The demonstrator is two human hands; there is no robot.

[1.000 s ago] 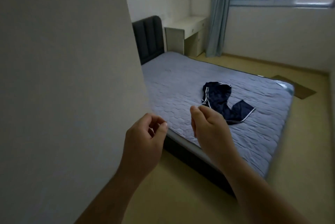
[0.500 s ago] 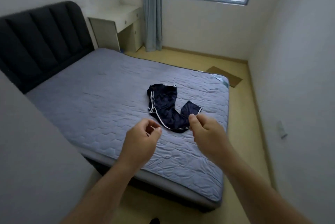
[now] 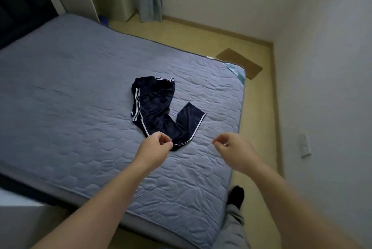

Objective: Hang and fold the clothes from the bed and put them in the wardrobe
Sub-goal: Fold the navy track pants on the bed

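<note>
Navy trousers (image 3: 155, 111) lie crumpled near the middle of the bed (image 3: 70, 97).
Left hand (image 3: 156, 148) and right hand (image 3: 234, 149) hover above the bed's near side, fingers loosely curled, holding nothing.

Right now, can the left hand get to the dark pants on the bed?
Probably yes. The left hand hangs right by the near fold of the dark pants, and nothing lies between them on the bed.

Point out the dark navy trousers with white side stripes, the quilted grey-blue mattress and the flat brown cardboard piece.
Dark navy trousers (image 3: 155, 105), head view, seat fabric.
Quilted grey-blue mattress (image 3: 70, 87), head view, bare top.
Flat brown cardboard piece (image 3: 240, 63), head view, its middle.
</note>
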